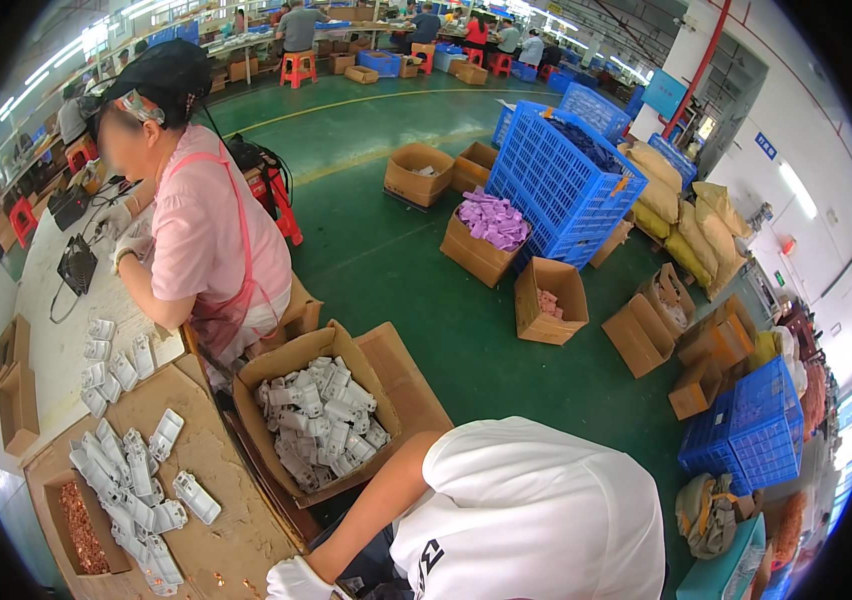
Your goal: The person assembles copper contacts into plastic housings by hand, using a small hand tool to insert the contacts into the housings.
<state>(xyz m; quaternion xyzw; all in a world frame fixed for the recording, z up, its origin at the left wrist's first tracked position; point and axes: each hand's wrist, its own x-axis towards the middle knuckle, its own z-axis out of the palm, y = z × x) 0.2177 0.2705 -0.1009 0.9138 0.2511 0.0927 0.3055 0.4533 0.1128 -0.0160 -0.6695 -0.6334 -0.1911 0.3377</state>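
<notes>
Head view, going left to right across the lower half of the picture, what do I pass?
Small box of copper-coloured parts → row of grey plastic housings on the cardboard-covered bench → open carton full of grey housings → the person's white-gloved hand → white shirt → blue crate on the floor.

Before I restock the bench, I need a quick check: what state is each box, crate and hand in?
Box of white plastic parts: open, nearly full.
Small box of copper pieces: open, filled.
Box of purple parts: open, heaped.
Tilted blue crate: leaning, dark items inside.
Left hand: gloved, grip unclear.
Right hand: not visible.
</notes>
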